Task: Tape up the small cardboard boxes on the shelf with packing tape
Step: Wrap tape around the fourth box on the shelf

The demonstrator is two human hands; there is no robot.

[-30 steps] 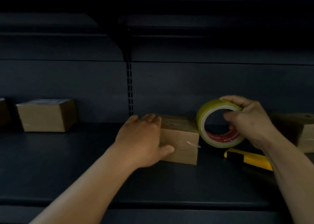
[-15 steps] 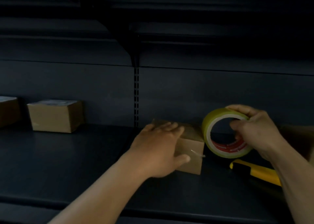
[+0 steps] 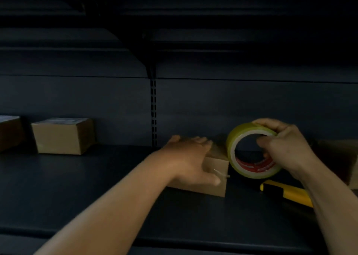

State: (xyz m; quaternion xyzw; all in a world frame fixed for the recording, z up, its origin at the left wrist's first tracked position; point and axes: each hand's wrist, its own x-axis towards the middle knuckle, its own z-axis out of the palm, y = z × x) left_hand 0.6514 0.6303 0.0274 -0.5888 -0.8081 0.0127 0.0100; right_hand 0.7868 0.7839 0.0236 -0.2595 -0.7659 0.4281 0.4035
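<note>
As the small cardboard box (image 3: 216,174) on the dark shelf (image 3: 96,187) is now covered further by the flat, open left hand (image 3: 190,161), the tape roll (image 3: 251,150), gripped by the right hand (image 3: 286,148), is brought against it, suggesting taping is underway.

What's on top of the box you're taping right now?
The left hand lies on the small box, fingers across its top, thumb on the front by a clear tape end. The roll of tape sits beside it. The hand hides the top seam.
</note>
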